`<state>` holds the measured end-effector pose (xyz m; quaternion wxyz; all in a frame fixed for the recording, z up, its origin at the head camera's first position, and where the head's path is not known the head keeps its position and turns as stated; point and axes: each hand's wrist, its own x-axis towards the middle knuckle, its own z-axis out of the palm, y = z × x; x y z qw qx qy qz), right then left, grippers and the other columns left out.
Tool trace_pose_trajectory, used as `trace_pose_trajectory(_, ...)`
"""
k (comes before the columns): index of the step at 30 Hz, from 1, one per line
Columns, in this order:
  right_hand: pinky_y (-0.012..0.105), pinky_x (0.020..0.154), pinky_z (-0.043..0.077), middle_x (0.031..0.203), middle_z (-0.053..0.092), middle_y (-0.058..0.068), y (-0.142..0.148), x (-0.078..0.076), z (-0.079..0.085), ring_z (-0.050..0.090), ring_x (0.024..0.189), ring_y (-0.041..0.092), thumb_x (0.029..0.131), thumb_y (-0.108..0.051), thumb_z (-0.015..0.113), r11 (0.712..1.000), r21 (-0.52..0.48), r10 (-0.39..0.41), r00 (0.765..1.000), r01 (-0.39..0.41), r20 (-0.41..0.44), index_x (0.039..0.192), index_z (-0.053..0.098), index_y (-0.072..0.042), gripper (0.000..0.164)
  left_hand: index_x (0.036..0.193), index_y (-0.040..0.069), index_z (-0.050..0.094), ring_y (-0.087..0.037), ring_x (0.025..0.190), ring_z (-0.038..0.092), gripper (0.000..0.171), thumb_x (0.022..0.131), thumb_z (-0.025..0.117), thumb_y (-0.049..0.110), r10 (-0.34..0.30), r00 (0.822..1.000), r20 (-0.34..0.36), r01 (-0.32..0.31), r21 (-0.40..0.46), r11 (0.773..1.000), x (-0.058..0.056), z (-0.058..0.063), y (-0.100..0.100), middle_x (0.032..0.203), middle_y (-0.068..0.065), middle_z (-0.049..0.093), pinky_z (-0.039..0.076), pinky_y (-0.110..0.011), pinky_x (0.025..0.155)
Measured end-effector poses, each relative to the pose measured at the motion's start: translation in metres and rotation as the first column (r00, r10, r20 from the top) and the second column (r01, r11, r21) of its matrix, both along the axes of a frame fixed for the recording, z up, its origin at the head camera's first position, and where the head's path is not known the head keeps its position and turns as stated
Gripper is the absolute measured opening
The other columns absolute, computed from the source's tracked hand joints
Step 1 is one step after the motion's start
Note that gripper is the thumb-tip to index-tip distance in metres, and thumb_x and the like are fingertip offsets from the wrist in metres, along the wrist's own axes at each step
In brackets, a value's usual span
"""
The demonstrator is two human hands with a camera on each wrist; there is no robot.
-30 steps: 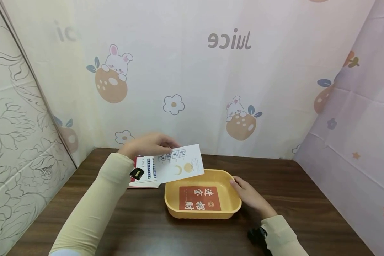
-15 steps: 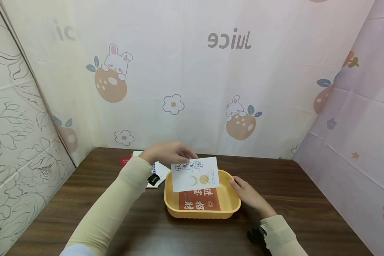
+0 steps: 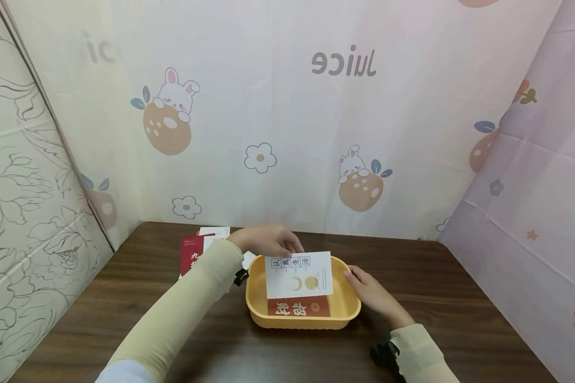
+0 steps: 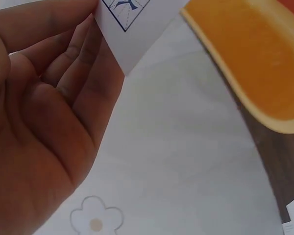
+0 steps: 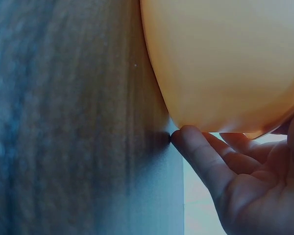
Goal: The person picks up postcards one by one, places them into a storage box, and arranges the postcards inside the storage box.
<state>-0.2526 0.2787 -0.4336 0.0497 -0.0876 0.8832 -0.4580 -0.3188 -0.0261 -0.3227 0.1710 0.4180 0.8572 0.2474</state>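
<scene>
My left hand pinches a white card by its far edge. Dark characters in boxes, a golden crescent and a round shape are printed on it. The card is over a yellow plastic basin, above a red card with pale characters lying inside. In the left wrist view, fingers hold the white card's edge, its corner pointing down. My right hand grips the basin's right side, thumb at the rim. The right wrist view has its fingertips against the basin's outer wall.
Left of the basin lies a loose pile of cards, with a red card and a white card showing, partly behind my left sleeve. Everything rests on a dark wooden table, with a printed curtain behind it.
My left hand has carried the white card right and down, from beside the pile to over the basin. More of the pile shows now. The right hand stays at the basin.
</scene>
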Motion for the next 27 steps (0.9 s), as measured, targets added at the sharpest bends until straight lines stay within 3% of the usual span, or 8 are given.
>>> trace_pose_trajectory(9,0.033,0.079,0.054,0.117,0.063,0.016,0.001,0.000,-0.002,0.064,0.092,0.019,0.109,-0.033,0.043,1.000,0.021,-0.004,1.000,0.004,-0.009,0.142,0.045,0.006,0.052,0.118,0.016,0.073,-0.008,0.099,0.061,0.027,0.096,0.061,0.004,0.038,0.999,0.025,-0.034,-0.121,0.992,-0.004,-0.020,0.016,0.105,0.008,0.068,0.050,-0.027,0.090)
trace_pose_trajectory(17,0.032,0.075,0.055,0.115,0.063,0.016,0.001,0.000,-0.002,0.065,0.089,0.020,0.109,-0.034,0.043,1.000,0.005,0.011,1.000,-0.011,0.000,0.143,0.043,0.006,0.053,0.113,0.019,0.074,-0.006,0.099,0.061,0.027,0.095,0.062,0.003,0.046,0.998,0.039,-0.039,-0.167,0.985,-0.007,-0.033,0.029,0.104,0.011,0.067,0.050,-0.026,0.090)
trace_pose_trajectory(22,0.033,0.076,0.055,0.117,0.063,0.018,0.001,0.001,0.000,0.065,0.090,0.021,0.109,-0.033,0.043,1.000,-0.001,0.013,1.000,-0.013,-0.002,0.144,0.042,0.007,0.053,0.109,0.021,0.075,-0.006,0.097,0.060,0.028,0.094,0.062,0.002,0.051,0.998,0.025,-0.045,-0.195,0.980,-0.007,-0.038,0.037,0.102,0.012,0.066,0.050,-0.027,0.090)
trace_pose_trajectory(27,0.037,0.080,0.054,0.118,0.062,0.018,0.000,0.001,0.000,0.065,0.094,0.022,0.109,-0.033,0.043,1.000,0.005,0.008,1.000,-0.008,-0.005,0.144,0.043,0.006,0.052,0.105,0.023,0.074,-0.008,0.095,0.058,0.028,0.092,0.062,0.001,0.096,0.995,0.003,-0.093,-0.233,0.968,-0.004,-0.044,0.042,0.100,0.010,0.064,0.050,-0.029,0.091)
